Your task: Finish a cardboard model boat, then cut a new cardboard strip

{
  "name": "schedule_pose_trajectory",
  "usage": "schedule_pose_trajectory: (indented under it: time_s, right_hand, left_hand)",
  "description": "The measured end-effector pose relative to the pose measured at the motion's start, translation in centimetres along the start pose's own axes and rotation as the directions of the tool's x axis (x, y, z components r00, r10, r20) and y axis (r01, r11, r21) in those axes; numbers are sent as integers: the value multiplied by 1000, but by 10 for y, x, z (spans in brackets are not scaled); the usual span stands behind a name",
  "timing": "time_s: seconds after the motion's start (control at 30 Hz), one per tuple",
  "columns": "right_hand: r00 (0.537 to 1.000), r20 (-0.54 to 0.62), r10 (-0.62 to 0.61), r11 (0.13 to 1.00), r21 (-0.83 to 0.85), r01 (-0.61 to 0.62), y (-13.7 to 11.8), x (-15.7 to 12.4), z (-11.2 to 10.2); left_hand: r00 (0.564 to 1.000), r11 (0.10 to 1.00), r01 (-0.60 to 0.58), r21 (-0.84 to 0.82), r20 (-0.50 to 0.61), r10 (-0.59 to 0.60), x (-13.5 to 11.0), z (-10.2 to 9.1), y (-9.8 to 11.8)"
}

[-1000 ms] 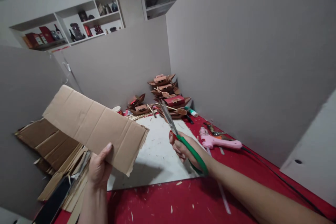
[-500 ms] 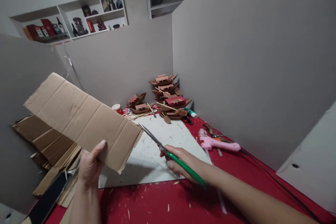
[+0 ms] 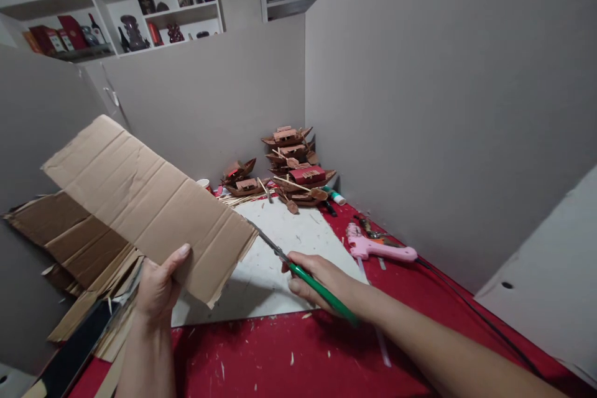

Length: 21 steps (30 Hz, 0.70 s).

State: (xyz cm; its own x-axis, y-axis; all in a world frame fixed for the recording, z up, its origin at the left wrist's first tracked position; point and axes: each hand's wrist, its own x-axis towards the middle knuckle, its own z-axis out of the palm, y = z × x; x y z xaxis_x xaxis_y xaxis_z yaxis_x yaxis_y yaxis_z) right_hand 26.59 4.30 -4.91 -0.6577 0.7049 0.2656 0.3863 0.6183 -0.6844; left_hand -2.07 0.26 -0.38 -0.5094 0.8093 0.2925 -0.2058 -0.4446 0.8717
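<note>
The cardboard strip (image 3: pixel 140 174) is held up in the air, its bigger part above and to the left of the L hand (image 3: pixel 161 283); its long axis runs from far upper left of this hand down toward the R hand (image 3: pixel 321 280), so one short end lies in the gap btw. both hands; the L hand pinches the lower long edge, w/ thumb flat on the near face; its other fingers are hidden behind, so I can't tell how they are placed.

The important relation is at the upper corner of this short end: the scissors (image 3: pixel 321 291) meet it there, approx. in line w/ the long axis, not across it; the R hand is nearer to this corner than the L hand; the R hand is closed round the green handles; the tips overlap the corner, but whether cardboard is btw. the blades I can't tell.

Under and beyond both hands is the white board (image 3: pixel 293 233), on red cloth (image 3: pixel 252 354) w/ small scraps; left of the L hand, the cardboard pile (image 3: pixel 84 239); right of the R hand, a pink glue gun (image 3: pixel 380 250); beyond the R hand, the model boats (image 3: pixel 305 174).
</note>
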Motion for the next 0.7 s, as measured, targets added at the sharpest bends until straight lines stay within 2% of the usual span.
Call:
schedule_pose_trajectory:
  time_s: [0.13,0.33,0.7]
  right_hand:
    - [1000,2,14,1000,-6,-14,-1,1,1]
    - [998,31,-46,997,68,43,3,1,2]
    - [997,38,-68,989,132,62,1,-1,7]
  left_hand:
    - [1000,1000,-4,11,-6,4,-1,2,1]
    - [1000,1000,-21,7,18,21,1,-1,0]
    - [999,1000,-30,10,18,30,0,-2,0]
